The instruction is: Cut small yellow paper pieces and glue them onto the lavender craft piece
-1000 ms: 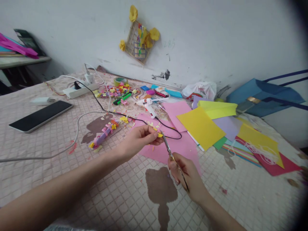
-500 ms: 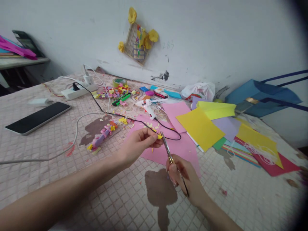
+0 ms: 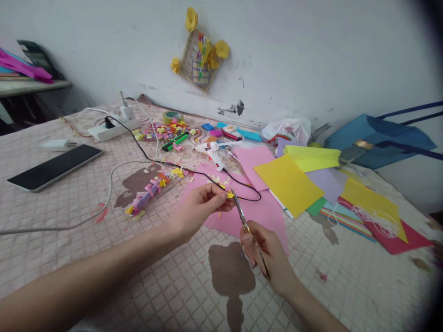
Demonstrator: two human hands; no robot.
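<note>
Between thumb and fingers, my left hand (image 3: 211, 203) pinches a small piece of yellow paper (image 3: 230, 195). My right hand (image 3: 265, 251) is wrapped round the handles of a pair of scissors (image 3: 241, 216), whose blades point up and away, with the tips at the yellow piece. Whether the blades have the paper between them I cannot tell. Beneath both hands lies a pink sheet (image 3: 256, 216) with small yellow scraps on it. To the left of my left hand rests a purple paper strip (image 3: 147, 197) decorated with pink, orange and yellow bits.
A white hot glue gun (image 3: 214, 154) with a black cord lies just beyond my hands. Coloured sheets (image 3: 290, 184) spread to the right, near a blue bag (image 3: 367, 138). At left are a phone (image 3: 57, 167), a power strip (image 3: 112, 130) and loose cables. A green cutter (image 3: 175, 141) lies at the back.
Both hands stay nearly in place, with the yellow piece and scissors still held. The view has shifted very slightly; the objects on the table have not moved.
</note>
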